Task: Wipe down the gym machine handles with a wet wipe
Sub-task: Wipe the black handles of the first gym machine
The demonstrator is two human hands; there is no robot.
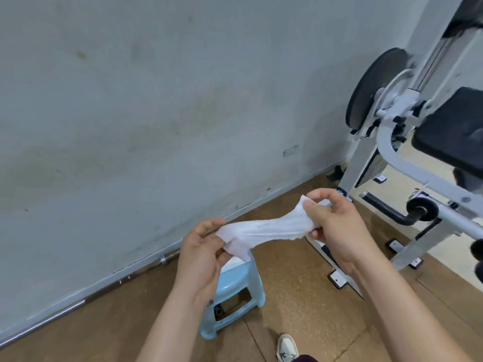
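A white wet wipe (264, 231) is stretched between both hands in the middle of the view. My left hand (201, 257) pinches its lower left end. Its upper right end is gripped by my right hand (337, 226), thumb on top. To the right stands a white-framed gym machine (392, 150) with a black padded handle (386, 209) sticking out low on its frame, just right of my right hand. A black seat pad (452, 131) sits above that handle.
A light blue plastic stool (235, 291) stands on the wooden floor below my hands. A metal barbell bar (86, 300) lies along the foot of the grey wall. A black weight plate (373, 90) hangs on the machine. My shoe (287, 348) shows at the bottom.
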